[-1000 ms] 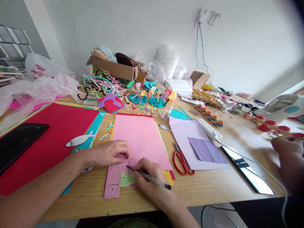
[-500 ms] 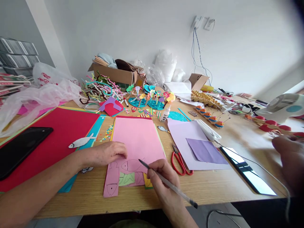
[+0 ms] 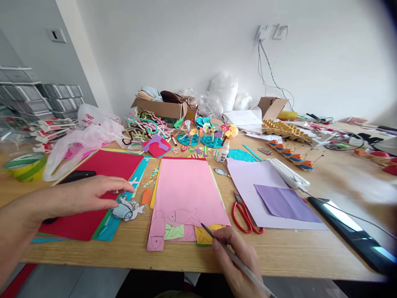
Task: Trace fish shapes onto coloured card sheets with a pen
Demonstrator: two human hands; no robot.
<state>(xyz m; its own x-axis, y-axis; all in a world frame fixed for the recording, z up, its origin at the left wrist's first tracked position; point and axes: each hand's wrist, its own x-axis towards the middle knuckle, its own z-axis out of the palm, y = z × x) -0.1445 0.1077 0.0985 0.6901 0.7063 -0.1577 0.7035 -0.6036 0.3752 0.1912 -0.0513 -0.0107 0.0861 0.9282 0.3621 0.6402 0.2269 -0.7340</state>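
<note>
My right hand (image 3: 237,256) grips a pen (image 3: 231,253), its tip at the lower right of the pink paper (image 3: 186,182). A fish outline (image 3: 182,215) is drawn on that sheet. Below it lie a pink strip with a drawn fish (image 3: 156,238), a green piece (image 3: 174,231) and a yellow piece (image 3: 206,234). My left hand (image 3: 107,192) hovers over the red paper (image 3: 108,163), thumb and fingers apart. By its fingertips is a white fish cutout (image 3: 134,183), mostly hidden by the hand. Grey-blue fish cutouts (image 3: 125,210) lie just below the hand.
Red-handled scissors (image 3: 243,217) lie right of the pink paper, beside lilac paper (image 3: 248,182). A glue bottle (image 3: 223,153) stands behind. A dark phone (image 3: 344,227) lies at right, and a blurred hand (image 3: 383,223) shows at the right edge. Boxes (image 3: 163,108) and craft pieces line the back.
My left hand has left the pink paper and moved left over the red paper, its fingers now spread. The pen tip has moved from the fish outline toward the sheet's lower right.
</note>
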